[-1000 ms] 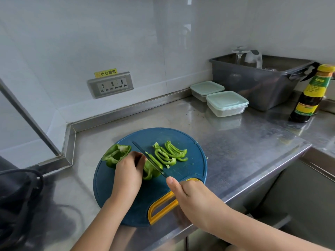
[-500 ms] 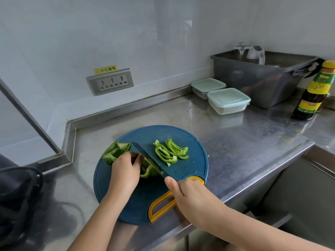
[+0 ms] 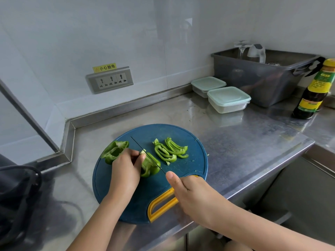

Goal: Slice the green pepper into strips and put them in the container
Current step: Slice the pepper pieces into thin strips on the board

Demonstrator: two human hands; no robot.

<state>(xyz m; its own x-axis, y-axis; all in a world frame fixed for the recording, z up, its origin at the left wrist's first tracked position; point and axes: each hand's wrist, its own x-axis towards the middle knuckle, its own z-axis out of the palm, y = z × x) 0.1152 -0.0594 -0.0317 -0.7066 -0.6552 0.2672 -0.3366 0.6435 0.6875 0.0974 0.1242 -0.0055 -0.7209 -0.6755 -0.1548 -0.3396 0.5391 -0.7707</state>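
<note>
Knife turned edge-on; left hand pinches pepper piece, right hand grips knife.

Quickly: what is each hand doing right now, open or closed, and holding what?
Left hand: closed, holding the pepper piece.
Right hand: closed on the knife.

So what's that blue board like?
The board is round, dark blue, plastic-looking, with a groove inside its rim and a yellow loop handle on the near side. It lies flat on the steel counter by the front edge. On it are cut pepper strips, an uncut half, and the piece that the left hand holds under the knife. The right hand covers part of the handle.
</note>
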